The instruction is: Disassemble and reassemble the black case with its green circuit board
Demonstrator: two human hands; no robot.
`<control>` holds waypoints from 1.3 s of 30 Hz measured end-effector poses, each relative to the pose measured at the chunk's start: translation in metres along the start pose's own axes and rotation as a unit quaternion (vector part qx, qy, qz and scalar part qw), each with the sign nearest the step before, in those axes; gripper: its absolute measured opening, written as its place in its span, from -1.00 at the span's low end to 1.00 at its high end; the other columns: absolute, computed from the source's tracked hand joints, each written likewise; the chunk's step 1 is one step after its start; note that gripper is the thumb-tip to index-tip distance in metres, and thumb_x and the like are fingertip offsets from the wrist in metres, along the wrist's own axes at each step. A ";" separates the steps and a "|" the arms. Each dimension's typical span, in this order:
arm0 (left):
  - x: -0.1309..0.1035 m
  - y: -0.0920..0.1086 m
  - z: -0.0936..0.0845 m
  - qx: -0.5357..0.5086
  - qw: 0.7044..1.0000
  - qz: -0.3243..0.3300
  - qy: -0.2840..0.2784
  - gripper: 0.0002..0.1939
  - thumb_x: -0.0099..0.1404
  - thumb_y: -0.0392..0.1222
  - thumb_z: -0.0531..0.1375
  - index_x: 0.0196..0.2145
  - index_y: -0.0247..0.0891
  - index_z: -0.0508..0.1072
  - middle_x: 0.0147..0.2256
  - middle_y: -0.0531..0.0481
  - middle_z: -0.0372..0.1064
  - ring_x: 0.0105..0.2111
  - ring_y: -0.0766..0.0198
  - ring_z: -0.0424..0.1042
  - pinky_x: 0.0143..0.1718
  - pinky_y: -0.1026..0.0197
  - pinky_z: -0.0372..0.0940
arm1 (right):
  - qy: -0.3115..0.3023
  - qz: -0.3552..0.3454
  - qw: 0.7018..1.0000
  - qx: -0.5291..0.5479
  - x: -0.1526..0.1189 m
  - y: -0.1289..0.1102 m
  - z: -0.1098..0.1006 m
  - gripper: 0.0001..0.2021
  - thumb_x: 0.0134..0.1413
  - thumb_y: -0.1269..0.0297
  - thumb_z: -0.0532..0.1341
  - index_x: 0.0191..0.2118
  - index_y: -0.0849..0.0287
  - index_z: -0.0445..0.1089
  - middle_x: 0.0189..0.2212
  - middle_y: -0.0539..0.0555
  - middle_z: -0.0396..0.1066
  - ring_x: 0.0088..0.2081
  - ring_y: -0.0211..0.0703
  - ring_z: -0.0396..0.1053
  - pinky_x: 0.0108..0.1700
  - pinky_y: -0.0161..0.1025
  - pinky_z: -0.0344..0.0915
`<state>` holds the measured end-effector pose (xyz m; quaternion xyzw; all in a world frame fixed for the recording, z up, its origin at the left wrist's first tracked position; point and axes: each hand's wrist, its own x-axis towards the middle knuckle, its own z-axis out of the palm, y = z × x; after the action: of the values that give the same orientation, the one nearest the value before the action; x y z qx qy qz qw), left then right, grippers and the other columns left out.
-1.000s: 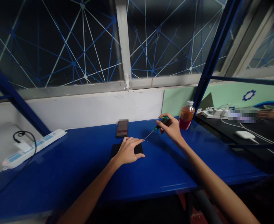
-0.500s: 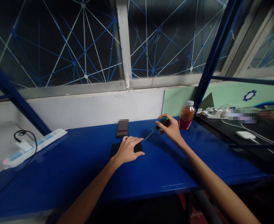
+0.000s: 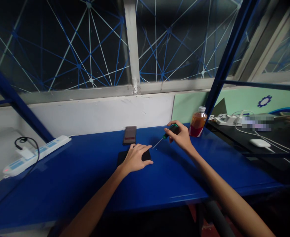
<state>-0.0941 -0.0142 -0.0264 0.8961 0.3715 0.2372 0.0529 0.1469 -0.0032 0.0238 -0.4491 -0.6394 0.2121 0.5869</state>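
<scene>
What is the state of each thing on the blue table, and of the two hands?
Left hand: fingers spread, resting on the black object.
Right hand: closed around the screwdriver.
Screwdriver: held tilted, tip down.
Black object: flat, partly covered.
Phone: lying flat; screen on or off, cannot tell.
Bottle: upright, capped, orange drink inside.
Power strip: red light on, plug inserted.

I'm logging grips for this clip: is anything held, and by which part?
The right hand holds the screwdriver by its green-and-black handle; the left hand rests on a dark object.
</scene>
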 end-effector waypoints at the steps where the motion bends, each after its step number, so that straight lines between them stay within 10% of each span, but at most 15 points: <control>1: 0.000 0.000 0.000 0.000 1.000 0.000 -0.001 -0.34 0.15 0.16 0.27 0.17 -0.01 0.26 0.04 -0.08 0.40 0.02 -0.04 0.33 0.04 -0.13 0.11 | 0.000 -0.001 1.000 0.000 0.000 0.000 0.000 -0.70 -0.02 0.07 0.29 -0.24 0.14 0.32 -0.73 -0.11 0.30 -0.74 -0.23 0.31 -0.67 -0.33 0.22; 39: 0.000 -0.003 -0.013 0.006 0.998 -0.022 -0.059 -0.43 0.21 0.07 0.24 0.15 -0.05 0.29 0.07 -0.09 0.30 0.02 0.01 0.29 0.00 -0.04 0.21 | 0.025 -0.167 0.934 -0.315 -0.004 0.020 0.007 -0.76 0.04 0.11 0.18 -0.24 0.15 0.40 -0.66 -0.07 0.30 -0.63 -0.25 0.28 -0.49 -0.35 0.15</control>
<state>-0.1026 -0.0131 -0.0155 0.9003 0.3889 0.1803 0.0751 0.1465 0.0061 0.0039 -0.5031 -0.7239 -0.1124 0.4584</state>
